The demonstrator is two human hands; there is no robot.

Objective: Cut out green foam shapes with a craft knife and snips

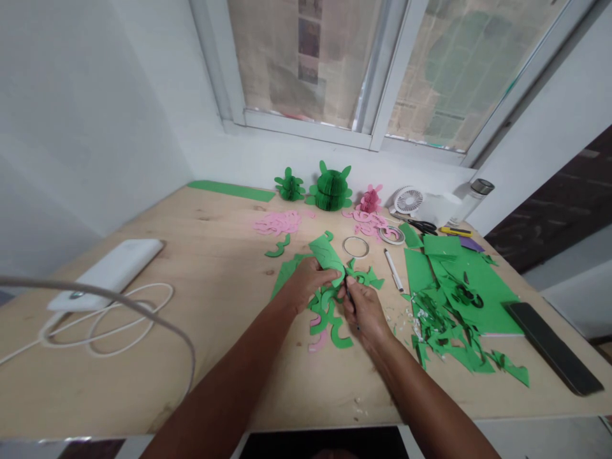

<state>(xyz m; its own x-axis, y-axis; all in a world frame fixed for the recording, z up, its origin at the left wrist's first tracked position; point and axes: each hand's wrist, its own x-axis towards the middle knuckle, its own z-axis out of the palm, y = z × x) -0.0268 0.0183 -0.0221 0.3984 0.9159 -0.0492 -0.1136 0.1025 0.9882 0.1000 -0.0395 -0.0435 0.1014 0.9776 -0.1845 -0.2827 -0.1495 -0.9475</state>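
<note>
My left hand (310, 280) pinches a strip of green paper (326, 253) that has curved outlines drawn on it. Closed around small dark scissors (350, 295), my right hand (366, 312) meets the paper's lower right edge; the fingers hide most of the scissors. Beneath both hands lie several curved green paper cutouts (340, 336), with a few pink ones (317, 342) among them. A flat green sheet (285, 275) shows partly behind my left hand.
Green scraps (447, 325) cover the right side, beside a dark phone-like slab (554, 347). A white pen (394, 270) and tape rolls (356, 247) lie beyond my hands. Paper honeycomb figures (331, 189) stand along the wall. A cable (157, 312) and white box (108, 271) are at left.
</note>
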